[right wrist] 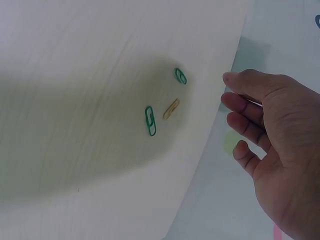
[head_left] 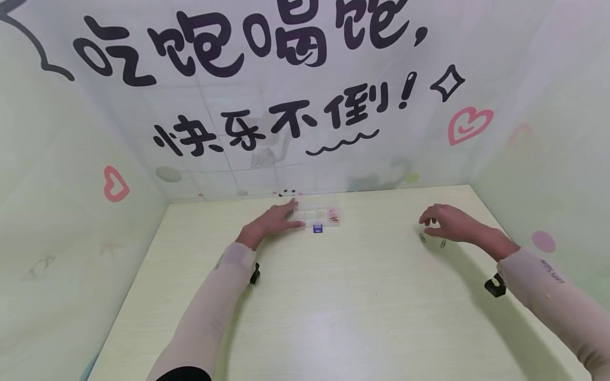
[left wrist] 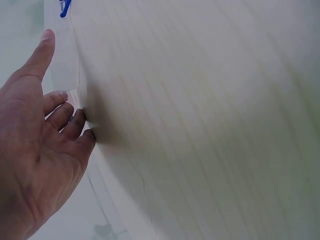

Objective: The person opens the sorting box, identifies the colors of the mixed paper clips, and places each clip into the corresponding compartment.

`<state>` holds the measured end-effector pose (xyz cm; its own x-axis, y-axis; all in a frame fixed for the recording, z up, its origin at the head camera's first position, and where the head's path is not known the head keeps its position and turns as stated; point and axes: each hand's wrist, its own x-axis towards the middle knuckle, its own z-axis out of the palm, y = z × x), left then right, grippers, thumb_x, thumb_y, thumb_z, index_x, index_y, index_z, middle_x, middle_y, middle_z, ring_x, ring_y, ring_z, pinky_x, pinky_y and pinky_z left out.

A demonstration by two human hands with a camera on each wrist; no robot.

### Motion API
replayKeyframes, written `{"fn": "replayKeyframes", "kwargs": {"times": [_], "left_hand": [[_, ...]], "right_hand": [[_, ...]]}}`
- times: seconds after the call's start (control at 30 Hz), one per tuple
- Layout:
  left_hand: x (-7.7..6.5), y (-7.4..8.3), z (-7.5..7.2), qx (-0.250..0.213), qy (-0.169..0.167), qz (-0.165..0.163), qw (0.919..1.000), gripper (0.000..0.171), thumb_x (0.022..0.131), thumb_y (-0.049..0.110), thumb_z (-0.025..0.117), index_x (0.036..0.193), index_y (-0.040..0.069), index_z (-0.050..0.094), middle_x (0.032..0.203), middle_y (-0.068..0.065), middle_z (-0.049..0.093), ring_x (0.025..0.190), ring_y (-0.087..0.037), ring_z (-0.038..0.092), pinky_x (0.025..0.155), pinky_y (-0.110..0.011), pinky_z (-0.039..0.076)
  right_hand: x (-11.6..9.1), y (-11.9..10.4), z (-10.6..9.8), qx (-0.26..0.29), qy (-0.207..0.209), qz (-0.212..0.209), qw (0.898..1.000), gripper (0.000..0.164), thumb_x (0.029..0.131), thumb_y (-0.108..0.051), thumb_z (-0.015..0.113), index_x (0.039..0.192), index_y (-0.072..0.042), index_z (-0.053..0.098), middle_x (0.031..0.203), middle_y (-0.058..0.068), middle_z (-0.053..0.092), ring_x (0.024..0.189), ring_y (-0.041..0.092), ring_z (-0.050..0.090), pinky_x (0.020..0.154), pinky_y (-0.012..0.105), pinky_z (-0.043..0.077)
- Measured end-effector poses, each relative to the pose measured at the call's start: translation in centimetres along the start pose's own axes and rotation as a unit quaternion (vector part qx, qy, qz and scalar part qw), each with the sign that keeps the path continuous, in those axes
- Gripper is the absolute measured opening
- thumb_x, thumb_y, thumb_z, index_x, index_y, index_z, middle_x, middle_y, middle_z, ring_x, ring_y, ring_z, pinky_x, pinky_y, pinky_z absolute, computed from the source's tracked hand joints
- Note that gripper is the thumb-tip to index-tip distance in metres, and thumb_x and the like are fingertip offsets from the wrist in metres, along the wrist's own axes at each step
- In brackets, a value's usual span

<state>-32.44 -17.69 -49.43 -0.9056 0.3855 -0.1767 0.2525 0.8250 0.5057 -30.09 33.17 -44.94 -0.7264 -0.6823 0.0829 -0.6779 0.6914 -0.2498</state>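
- Clear plastic of a divided box (head_left: pixel 312 216) is touched by the left hand (head_left: pixel 271 219); its left end is spanned by the straight thumb and the spread fingers, and no clenching is shown.
- Nothing is grasped by the right hand (head_left: pixel 450 221); its fingers are loosely bent, with thumb and fingertips held apart, above the table (head_left: pixel 324 312) toward the far right corner.
- Below the right hand, a green paper clip (right wrist: pixel 150 121) and a second green paper clip (right wrist: pixel 180 76) are seen lying apart on the table, with a gold paper clip (right wrist: pixel 171 109) placed between them.
- The divided box is set near the middle of the table's far edge; a blue catch (head_left: pixel 317 228) is carried on its near side.
- Reddish pieces (head_left: pixel 333 215) are held in its right-end compartment, and yellowish ones beside them; they are too small to be identified.
- Both forearms are covered by pale sleeves (head_left: pixel 205 312), and a black fitting (head_left: pixel 495 286) is seen beneath the right wrist.
- Beyond the table's far edge, a white backdrop (head_left: pixel 295 174) is marked with black lettering (head_left: pixel 207 45) and a pink heart (head_left: pixel 470 126).
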Motion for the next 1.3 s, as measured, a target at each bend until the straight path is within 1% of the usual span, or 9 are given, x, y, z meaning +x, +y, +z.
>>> {"fn": "replayKeyframes", "kwargs": {"times": [0.13, 0.3, 0.5, 0.63, 0.83, 1.1, 1.3], "left_hand": [[-0.1, 0.0, 0.0, 0.002, 0.002, -0.001, 1.0, 0.094, 0.101, 0.059, 0.063, 0.169, 0.009, 0.022, 0.176, -0.008, 0.018, 0.161, -0.035, 0.022, 0.13, -0.051, 0.022], [0.0, 0.0, 0.1, 0.003, 0.004, 0.003, 1.0, 0.093, 0.102, 0.058, 0.063, 0.169, 0.008, 0.022, 0.176, -0.009, 0.018, 0.161, -0.036, 0.022, 0.13, -0.052, 0.022], [-0.1, 0.2, -0.1, -0.004, 0.002, -0.003, 1.0, 0.094, 0.101, 0.058, 0.065, 0.169, 0.009, 0.022, 0.176, -0.009, 0.019, 0.161, -0.036, 0.021, 0.13, -0.053, 0.022], [-0.1, 0.1, -0.1, -0.003, -0.001, -0.002, 1.0, 0.094, 0.101, 0.059, 0.063, 0.17, 0.01, 0.021, 0.177, -0.008, 0.018, 0.162, -0.037, 0.02, 0.13, -0.054, 0.021], [0.1, 0.0, 0.0, -0.004, -0.002, 0.001, 1.0, 0.094, 0.101, 0.059, 0.065, 0.169, 0.01, 0.023, 0.177, -0.008, 0.017, 0.162, -0.033, 0.019, 0.131, -0.052, 0.021], [0.1, -0.2, 0.0, -0.004, -0.004, 0.0, 1.0, 0.096, 0.1, 0.061, 0.064, 0.17, 0.011, 0.021, 0.177, -0.007, 0.017, 0.162, -0.034, 0.02, 0.13, -0.052, 0.022], [0.1, -0.1, 0.0, -0.007, -0.001, 0.001, 1.0, 0.096, 0.1, 0.061, 0.064, 0.17, 0.01, 0.022, 0.177, -0.007, 0.017, 0.162, -0.034, 0.021, 0.13, -0.052, 0.022]], "right_hand": [[-0.6, 0.7, 0.2, -0.003, -0.011, 0.009, 1.0, 0.021, 0.088, -0.002, 0.083, 0.107, 0.003, 0.077, 0.095, 0.006, 0.075, 0.087, 0.025, 0.069, 0.077, 0.045, 0.059], [-1.3, 1.3, 0.6, -0.001, -0.01, 0.012, 1.0, 0.019, 0.086, 0.0, 0.083, 0.104, 0.002, 0.078, 0.094, 0.005, 0.075, 0.085, 0.023, 0.068, 0.077, 0.044, 0.059], [-1.8, 1.9, 1.3, 0.0, -0.012, 0.026, 1.0, 0.019, 0.085, 0.001, 0.083, 0.103, 0.001, 0.078, 0.093, 0.003, 0.074, 0.085, 0.021, 0.068, 0.076, 0.043, 0.059], [-1.9, 2.3, 1.6, 0.006, -0.015, 0.031, 0.999, 0.018, 0.086, 0.001, 0.083, 0.103, 0.001, 0.078, 0.093, 0.003, 0.074, 0.085, 0.021, 0.067, 0.076, 0.043, 0.058], [-2.0, 2.7, 1.8, 0.008, -0.02, 0.033, 0.999, 0.016, 0.087, 0.0, 0.083, 0.102, 0.0, 0.078, 0.093, 0.002, 0.074, 0.085, 0.02, 0.067, 0.075, 0.043, 0.058], [-1.9, 2.9, 2.3, 0.008, -0.011, 0.037, 0.999, 0.012, 0.087, 0.001, 0.081, 0.099, -0.001, 0.078, 0.09, 0.002, 0.073, 0.084, 0.018, 0.066, 0.076, 0.043, 0.057], [-1.9, 3.1, 2.4, 0.015, -0.012, 0.04, 0.999, 0.011, 0.087, 0.001, 0.082, 0.097, -0.002, 0.079, 0.089, 0.001, 0.074, 0.082, 0.017, 0.065, 0.074, 0.04, 0.056]]}}
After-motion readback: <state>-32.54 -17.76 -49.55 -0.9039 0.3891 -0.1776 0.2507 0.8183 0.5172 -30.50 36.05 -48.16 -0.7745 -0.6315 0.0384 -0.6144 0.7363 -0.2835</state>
